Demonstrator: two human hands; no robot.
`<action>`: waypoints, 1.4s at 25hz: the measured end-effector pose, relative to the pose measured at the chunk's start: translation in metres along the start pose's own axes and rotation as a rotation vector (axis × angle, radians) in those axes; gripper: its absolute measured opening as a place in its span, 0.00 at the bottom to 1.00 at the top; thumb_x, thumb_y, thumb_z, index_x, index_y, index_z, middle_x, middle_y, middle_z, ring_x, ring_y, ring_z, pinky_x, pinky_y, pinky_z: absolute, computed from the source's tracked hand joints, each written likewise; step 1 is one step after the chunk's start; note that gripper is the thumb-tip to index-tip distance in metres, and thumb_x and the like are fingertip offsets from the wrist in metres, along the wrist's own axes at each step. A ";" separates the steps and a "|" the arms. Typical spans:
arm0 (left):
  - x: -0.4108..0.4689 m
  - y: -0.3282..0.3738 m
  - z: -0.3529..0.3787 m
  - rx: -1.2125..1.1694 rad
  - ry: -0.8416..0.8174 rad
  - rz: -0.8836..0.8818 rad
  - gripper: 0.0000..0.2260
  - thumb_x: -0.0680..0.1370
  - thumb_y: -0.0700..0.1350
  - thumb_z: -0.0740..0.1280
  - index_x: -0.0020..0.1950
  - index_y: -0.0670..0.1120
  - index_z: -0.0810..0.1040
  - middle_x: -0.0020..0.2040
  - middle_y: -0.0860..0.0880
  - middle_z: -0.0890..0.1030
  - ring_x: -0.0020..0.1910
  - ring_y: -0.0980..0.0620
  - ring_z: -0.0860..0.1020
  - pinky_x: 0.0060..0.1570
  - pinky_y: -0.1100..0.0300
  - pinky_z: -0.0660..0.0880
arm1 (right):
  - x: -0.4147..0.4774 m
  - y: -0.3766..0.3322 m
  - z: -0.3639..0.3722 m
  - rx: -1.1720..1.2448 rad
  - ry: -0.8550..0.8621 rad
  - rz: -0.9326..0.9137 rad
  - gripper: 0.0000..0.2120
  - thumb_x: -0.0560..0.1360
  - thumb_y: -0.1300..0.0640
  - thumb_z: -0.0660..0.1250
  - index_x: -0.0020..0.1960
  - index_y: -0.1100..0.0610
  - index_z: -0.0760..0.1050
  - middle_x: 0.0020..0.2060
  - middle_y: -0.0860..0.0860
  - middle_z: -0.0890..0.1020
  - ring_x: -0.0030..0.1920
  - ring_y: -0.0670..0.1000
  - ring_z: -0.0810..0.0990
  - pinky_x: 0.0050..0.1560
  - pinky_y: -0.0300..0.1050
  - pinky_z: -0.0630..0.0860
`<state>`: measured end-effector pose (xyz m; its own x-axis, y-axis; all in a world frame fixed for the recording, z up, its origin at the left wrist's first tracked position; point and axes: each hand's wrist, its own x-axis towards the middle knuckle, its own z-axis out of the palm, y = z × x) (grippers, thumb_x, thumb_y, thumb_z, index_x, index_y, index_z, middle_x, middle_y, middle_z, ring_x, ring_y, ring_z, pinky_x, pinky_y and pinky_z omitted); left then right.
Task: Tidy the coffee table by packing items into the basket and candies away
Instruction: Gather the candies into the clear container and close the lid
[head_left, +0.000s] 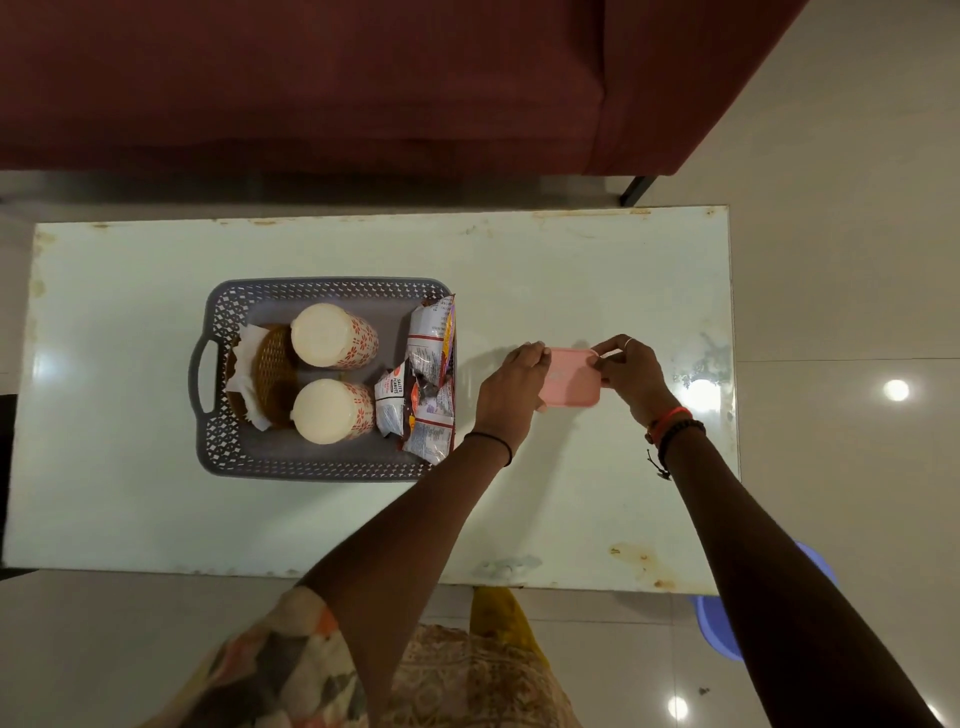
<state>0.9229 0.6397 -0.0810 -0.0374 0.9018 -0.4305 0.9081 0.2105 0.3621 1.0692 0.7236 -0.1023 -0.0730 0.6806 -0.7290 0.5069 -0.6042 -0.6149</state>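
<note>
Left hand (511, 382): fingers pinching the left edge of the pink lidded box (571, 383).
Right hand (631, 371): fingertips pinching the box's right edge.
Box: on the bench (571, 509), just right of the grey basket (228, 312).
Basket: two cups (332, 338), snack packets (428, 384), woven coaster.
Risk: an uneven press could leave the lid half-seated, so candies spill on lifting; the basket's crowded packet side may snag it.

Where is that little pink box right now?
The pink box sits on the table, right of the basket, held between the left hand and right hand.
</note>
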 end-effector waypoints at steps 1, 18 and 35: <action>0.000 0.001 -0.001 -0.011 -0.006 -0.005 0.30 0.72 0.38 0.69 0.72 0.44 0.63 0.73 0.49 0.64 0.72 0.52 0.62 0.61 0.58 0.72 | 0.000 -0.003 0.000 -0.022 -0.008 0.004 0.03 0.74 0.67 0.66 0.48 0.64 0.75 0.35 0.60 0.78 0.42 0.57 0.77 0.57 0.64 0.77; -0.013 0.018 0.024 -0.985 0.134 -0.726 0.11 0.75 0.37 0.66 0.56 0.33 0.77 0.54 0.34 0.81 0.55 0.37 0.79 0.57 0.47 0.75 | -0.056 0.034 0.007 0.250 0.062 0.210 0.03 0.74 0.69 0.67 0.45 0.63 0.74 0.43 0.61 0.77 0.41 0.56 0.76 0.51 0.49 0.80; -0.031 0.017 0.034 -1.027 -0.163 -0.704 0.10 0.74 0.46 0.70 0.43 0.41 0.74 0.49 0.38 0.82 0.38 0.48 0.79 0.51 0.52 0.76 | -0.014 -0.029 0.011 -0.328 -0.075 -0.183 0.15 0.78 0.66 0.60 0.62 0.62 0.78 0.57 0.60 0.82 0.51 0.50 0.74 0.67 0.52 0.72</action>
<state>0.9532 0.6021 -0.0895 -0.2628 0.4329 -0.8623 -0.0345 0.8889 0.4568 1.0463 0.7271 -0.0773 -0.2441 0.7256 -0.6434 0.7268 -0.3024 -0.6167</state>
